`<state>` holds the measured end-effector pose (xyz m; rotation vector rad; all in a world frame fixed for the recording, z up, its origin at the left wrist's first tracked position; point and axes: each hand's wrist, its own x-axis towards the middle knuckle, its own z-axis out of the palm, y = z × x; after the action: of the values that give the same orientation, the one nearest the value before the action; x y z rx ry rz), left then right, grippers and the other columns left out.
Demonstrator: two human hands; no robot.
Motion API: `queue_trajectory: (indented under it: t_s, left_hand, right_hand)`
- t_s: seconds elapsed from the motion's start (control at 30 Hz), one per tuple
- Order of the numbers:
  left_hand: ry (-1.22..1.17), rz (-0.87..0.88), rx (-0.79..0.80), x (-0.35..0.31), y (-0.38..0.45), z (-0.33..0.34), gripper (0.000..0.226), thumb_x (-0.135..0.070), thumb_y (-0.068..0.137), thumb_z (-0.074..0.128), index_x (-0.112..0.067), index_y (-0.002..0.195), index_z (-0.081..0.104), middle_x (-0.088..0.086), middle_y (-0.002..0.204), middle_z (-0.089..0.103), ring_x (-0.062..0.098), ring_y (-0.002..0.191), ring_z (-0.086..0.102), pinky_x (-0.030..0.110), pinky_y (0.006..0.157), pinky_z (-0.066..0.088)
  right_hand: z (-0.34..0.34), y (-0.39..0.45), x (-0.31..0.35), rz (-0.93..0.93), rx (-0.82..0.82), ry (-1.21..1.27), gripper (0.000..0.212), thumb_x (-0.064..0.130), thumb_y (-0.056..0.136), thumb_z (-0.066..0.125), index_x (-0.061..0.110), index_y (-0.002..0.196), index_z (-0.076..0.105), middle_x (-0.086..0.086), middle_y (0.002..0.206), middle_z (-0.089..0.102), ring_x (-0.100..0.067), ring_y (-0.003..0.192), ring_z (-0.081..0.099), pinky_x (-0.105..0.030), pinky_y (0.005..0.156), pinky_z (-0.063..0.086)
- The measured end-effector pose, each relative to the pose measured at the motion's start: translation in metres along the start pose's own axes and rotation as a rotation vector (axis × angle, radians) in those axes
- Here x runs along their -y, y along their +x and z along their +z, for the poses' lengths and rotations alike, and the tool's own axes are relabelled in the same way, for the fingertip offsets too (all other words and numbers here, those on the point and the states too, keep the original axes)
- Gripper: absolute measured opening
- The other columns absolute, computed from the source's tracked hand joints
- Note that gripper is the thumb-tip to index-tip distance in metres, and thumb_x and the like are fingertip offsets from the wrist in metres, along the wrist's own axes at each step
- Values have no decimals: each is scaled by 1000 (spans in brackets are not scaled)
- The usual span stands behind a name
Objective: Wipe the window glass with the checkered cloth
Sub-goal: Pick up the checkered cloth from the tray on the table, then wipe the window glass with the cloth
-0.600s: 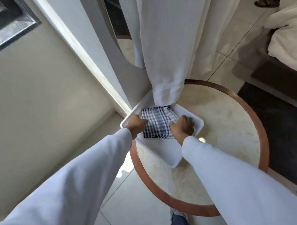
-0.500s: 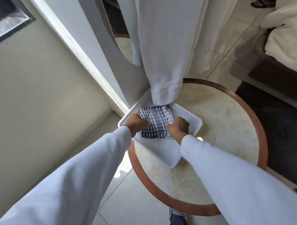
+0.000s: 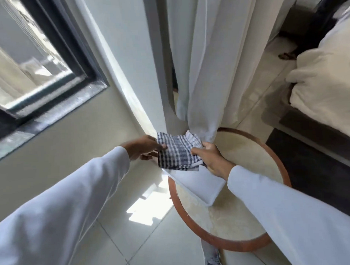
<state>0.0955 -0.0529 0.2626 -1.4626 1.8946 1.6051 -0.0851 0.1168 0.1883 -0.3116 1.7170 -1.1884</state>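
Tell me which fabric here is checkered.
The cloth held between both hands; the curtain and bedding are plain white.

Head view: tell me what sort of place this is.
Most likely a bedroom, perhaps a hotel room. A bed with white bedding stands at the right, long white curtains hang beside a dark-framed window, and a small round table sits on the tiled floor.

The checkered cloth (image 3: pixel 177 151) hides the far part of the white tray (image 3: pixel 199 186). The window (image 3: pixel 29 64) and bed (image 3: pixel 325 91) are cut off by the picture's edges; the right hand's (image 3: pixel 211 157) fingers are tucked behind cloth.
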Motion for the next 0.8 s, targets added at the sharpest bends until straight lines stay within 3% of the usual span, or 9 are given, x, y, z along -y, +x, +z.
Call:
queue_trajectory:
  t_s: [0.07,0.17,0.3,0.4,0.47,0.53,0.63,0.73,0.8]
  left_hand:
    - [6,21,-7,-16,-60,-44,30,-30,101,74,-11,124,75,1,102,79,13,87,72,29,73,43]
    - [-33,103,-45,-31,-154,-106,22,-36,97,79,-19,111,77,-8,91,84,2,73,79,26,69,44]
    - [-43,281,-218,-36,-281,-184,32,-52,91,80,-30,115,81,-11,105,87,5,90,84,30,78,49]
    - [-118,406,-348,-42,-363,-235,24,-49,85,84,-33,103,85,-7,97,87,3,78,82,28,74,54]
    - [-163,479,-460,-48,-410,-270,21,-46,84,84,-35,102,85,-8,96,87,2,78,81,24,72,57]
    - [-206,534,-580,-54,-447,-301,18,-40,90,82,-38,108,83,-10,98,87,5,84,79,26,75,54]
    - [-318,628,-705,-57,-495,-341,25,-29,94,81,-35,118,80,-3,110,86,10,95,77,29,82,53]
    - [-366,708,-801,-54,-525,-365,28,-28,97,79,-42,120,78,-1,113,86,12,99,79,27,81,56]
    - [-360,708,-860,-44,-532,-379,37,-29,98,78,-37,134,73,2,117,86,23,110,79,37,89,57]
  right_hand:
    - [21,-39,55,-24,65,46,17,-4,95,70,9,106,72,-9,92,80,-14,65,80,-27,58,64]
    - [52,-101,127,-112,148,92,32,-7,94,71,7,122,65,-13,106,79,-25,84,79,-37,77,67]
    - [103,-178,215,-261,286,174,48,-13,85,76,3,126,58,-27,115,68,-40,98,65,-59,85,59]
    - [144,-217,281,-328,535,215,48,-16,84,72,-2,127,59,-30,117,60,-40,96,56,-45,72,53]
    - [175,-239,328,-371,681,193,44,-11,86,72,-6,128,61,-32,122,59,-43,101,53,-43,77,58]
    - [207,-256,376,-423,858,162,50,-1,91,73,-15,136,57,-35,127,59,-50,107,53,-50,85,65]
    - [259,-275,444,-424,1120,157,56,17,102,65,-4,151,51,-26,141,65,-42,122,68,-56,108,58]
    - [310,-290,492,-405,1268,128,48,30,104,62,3,143,64,-22,128,63,-41,115,60,-52,109,48]
    - [347,-294,504,-422,1331,88,51,30,103,64,4,148,59,-26,135,59,-44,120,56,-51,107,51]
